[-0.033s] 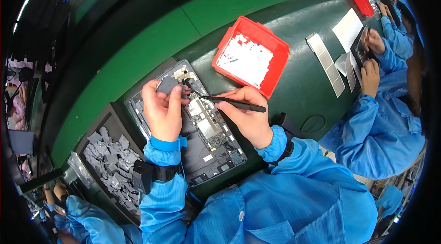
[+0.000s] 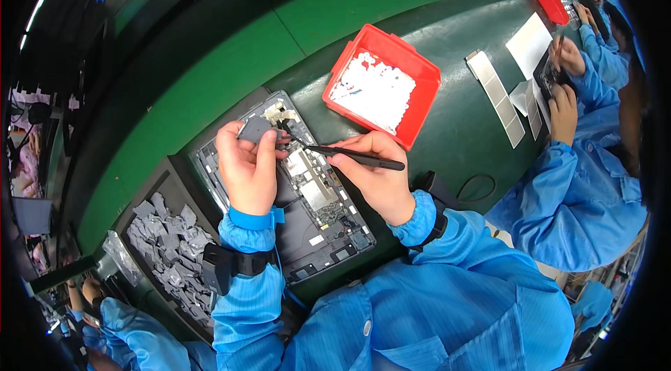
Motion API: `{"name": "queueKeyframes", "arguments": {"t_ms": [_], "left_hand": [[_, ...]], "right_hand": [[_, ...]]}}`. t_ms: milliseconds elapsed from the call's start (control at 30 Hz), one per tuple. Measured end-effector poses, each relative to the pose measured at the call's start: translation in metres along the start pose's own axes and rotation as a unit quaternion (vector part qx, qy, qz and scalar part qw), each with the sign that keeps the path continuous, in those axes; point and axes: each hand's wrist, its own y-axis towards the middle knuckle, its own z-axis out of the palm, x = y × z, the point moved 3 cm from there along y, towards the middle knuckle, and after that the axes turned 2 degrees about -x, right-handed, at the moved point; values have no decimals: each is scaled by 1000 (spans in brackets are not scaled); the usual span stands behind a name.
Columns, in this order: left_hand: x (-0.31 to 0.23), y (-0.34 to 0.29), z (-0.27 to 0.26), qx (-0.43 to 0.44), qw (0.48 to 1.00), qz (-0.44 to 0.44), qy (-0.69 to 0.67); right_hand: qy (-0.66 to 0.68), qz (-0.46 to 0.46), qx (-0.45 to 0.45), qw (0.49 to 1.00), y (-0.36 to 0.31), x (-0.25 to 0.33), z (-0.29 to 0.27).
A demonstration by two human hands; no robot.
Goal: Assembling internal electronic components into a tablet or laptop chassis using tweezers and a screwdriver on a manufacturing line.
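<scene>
My left hand (image 2: 246,168) pinches a flat grey piece (image 2: 259,129) between thumb and fingers. Black tweezers (image 2: 363,158) are held in my right hand (image 2: 381,186), their tips close to the grey piece's right end; whether they touch it I cannot tell. Beneath both hands lies an opened tablet-like device (image 2: 297,238), with its circuit board (image 2: 316,193) and dark inner frame showing. My left hand covers part of it. Left of the device, a dark tray (image 2: 183,193) holds many crumpled grey pieces (image 2: 168,245) of similar colour.
A red bin (image 2: 419,102) with small white bits stands beyond my right hand. Pale sheets in strips (image 2: 496,95) lie to its right. A co-worker in a blue sleeve (image 2: 559,182) handles a dark device at the right. Clear plastic (image 2: 122,257) rests by the tray.
The co-worker's hands at the right have shifted slightly. My own hands, the grey piece and the tweezers look unmoved.
</scene>
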Motion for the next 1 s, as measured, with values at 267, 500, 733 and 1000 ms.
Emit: {"name": "queueKeyframes", "arguments": {"t_ms": [267,500,733,1000], "left_hand": [[-1,-1,1,5,1000,0,3],[2,-1,-1,10,1000,-5,17],[1,0,2,5,999,-3,48],[4,2,4,3,983,35,183]], "right_hand": [[4,3,6,1000,-1,-5,0],[-4,4,8,1000,-1,-3,1],[-75,-76,-3,994,1,-3,1],[-93,-110,-29,989,0,-12,5]]}}
